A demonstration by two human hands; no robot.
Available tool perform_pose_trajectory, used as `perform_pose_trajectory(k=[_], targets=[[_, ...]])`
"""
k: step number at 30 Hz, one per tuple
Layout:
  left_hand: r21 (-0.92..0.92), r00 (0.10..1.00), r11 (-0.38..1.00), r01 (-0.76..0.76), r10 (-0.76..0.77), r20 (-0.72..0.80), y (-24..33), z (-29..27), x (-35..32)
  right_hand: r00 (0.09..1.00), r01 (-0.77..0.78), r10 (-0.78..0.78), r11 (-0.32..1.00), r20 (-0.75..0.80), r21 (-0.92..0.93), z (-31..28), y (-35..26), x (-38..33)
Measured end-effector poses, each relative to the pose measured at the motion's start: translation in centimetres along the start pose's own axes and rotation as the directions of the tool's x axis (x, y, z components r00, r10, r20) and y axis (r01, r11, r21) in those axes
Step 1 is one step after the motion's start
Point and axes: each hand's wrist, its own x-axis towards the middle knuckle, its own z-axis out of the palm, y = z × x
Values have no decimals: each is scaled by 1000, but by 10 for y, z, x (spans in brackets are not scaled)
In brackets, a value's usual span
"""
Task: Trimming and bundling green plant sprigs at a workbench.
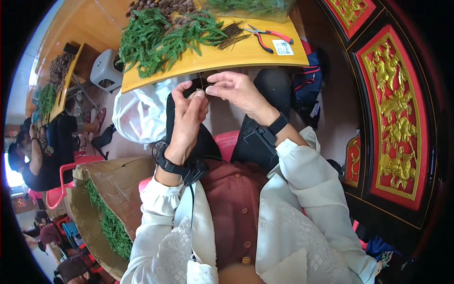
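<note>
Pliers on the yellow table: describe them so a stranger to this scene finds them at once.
Find the yellow table at the top of the picture and go to its right end. Next to thin brown strands and a white label lie the pliers, set apart by their spread red and black handles.

Head cam: left fisheye of a head-worn pair, upright, looking steeply down over the burgundy buttoned shirt (231,203) at 6 o'clock. Left bare hand (188,110) (11 o'clock) and right bare hand (242,94) (12) close; yellow flat tabletop (250,57) farther, at 12. Carved red-and-gold panel (397,118) at 3 bows along the rim.
</note>
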Motion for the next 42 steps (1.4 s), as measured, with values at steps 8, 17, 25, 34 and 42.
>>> perform_pose_trajectory(k=[8,17,25,34,42], targets=[[-54,995,995,89,-92,-46,-8,4,-6,959,-280,270,880,81,384,16,3,-14],[359,971,910,-207,236,-40,-28,6,-1,939,-310,344,816,21,489,16,6,-13],[300,997,951,-80,73,33,-12,1,8,945,-269,327,814,-23,515,11,5,-15],[801,916,538,-264,400,33,44,-81,142,937,-317,345,792,46,522,9,-1,-11],[861,777,-160,-483,376,505,41,-32,215,949,-274,316,784,22,557,4,-3,-10]])
